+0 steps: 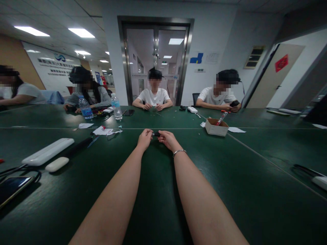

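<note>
A small black object (156, 134) is held just above the green surface (158, 197), its left end pinched by the left hand (144, 139), its right end gripped by the fingers of the right hand (168, 139). A bracelet (179, 152) is worn at the right wrist. An open box (216, 129) is seen to the right.

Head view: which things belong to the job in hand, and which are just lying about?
In hand:
- small dark object, held between left hand and right hand

Lying about:
- open box
- left bottle
- right bottle
- phone at near left
</note>
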Demonstrator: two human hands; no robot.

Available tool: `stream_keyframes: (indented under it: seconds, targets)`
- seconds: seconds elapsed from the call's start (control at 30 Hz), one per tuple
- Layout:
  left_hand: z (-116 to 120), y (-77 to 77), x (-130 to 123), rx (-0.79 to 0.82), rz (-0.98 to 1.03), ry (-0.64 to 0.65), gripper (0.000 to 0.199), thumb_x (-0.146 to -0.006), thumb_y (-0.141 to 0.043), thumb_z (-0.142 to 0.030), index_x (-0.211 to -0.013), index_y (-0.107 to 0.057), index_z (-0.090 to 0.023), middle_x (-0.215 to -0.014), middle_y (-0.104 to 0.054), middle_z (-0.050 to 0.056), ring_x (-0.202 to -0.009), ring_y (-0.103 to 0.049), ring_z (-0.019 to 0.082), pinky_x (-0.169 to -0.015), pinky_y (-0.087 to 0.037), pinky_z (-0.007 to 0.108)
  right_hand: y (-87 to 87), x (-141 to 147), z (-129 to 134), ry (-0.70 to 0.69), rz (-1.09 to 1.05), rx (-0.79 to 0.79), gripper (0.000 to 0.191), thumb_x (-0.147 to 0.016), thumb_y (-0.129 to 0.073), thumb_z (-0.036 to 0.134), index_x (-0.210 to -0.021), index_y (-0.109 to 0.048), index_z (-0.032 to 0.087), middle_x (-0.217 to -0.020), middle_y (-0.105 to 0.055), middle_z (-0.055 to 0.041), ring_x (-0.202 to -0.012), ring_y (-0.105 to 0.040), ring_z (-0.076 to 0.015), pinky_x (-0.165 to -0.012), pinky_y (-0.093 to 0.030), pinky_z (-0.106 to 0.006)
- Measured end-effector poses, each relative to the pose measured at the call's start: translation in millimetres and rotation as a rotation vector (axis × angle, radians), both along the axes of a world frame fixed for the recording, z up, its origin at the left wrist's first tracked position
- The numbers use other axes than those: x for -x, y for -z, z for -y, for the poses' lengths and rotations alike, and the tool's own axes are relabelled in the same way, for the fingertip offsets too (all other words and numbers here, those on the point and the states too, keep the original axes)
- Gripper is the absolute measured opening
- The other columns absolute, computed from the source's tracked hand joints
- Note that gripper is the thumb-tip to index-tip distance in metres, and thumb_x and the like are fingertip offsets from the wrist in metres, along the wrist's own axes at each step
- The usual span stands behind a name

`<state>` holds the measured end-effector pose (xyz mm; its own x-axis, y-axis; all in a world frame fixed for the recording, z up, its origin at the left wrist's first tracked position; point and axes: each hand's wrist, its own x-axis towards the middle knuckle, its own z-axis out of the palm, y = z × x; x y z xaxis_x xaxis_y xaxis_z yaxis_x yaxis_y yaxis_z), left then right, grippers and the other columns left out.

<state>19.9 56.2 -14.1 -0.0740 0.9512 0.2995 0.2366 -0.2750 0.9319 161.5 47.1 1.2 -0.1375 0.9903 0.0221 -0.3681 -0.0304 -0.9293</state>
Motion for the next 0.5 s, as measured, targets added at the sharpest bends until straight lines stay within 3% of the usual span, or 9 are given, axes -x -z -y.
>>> stream_keyframes:
  seconds: [0.23,0.5]
  targets:
    - [-2.8,2.5,1.4,-0.004,-0.012,-0.053,0.020,-0.075,-0.046,-0.020,-0.092,-0.056,-0.020,-0.072,-0.056,0.000,-0.056,-0.050,0.010,-0.052,-0.038,0.021,0.6,-0.2,-0.3,0.002,-0.007,-0.008,0.014,-0.072,-0.066,0.020,-0.067,-0.057,0.011,-0.048,-0.055,-0.0014,-0.042,-0.051,-0.0073,-0.041,-0.043,-0.016]
    - [-0.4,-0.4,0.5,0.024,0.006,-0.027,0.019,-0.079,-0.042,-0.028,-0.088,-0.057,-0.019,-0.067,-0.054,0.000,-0.055,-0.049,0.010,-0.050,-0.037,0.021,1.1,-0.4,-1.1,-0.001,-0.001,-0.001,0.014,-0.072,-0.066,0.021,-0.069,-0.057,0.011,-0.050,-0.057,-0.0022,-0.043,-0.052,-0.0079,-0.041,-0.043,-0.017]
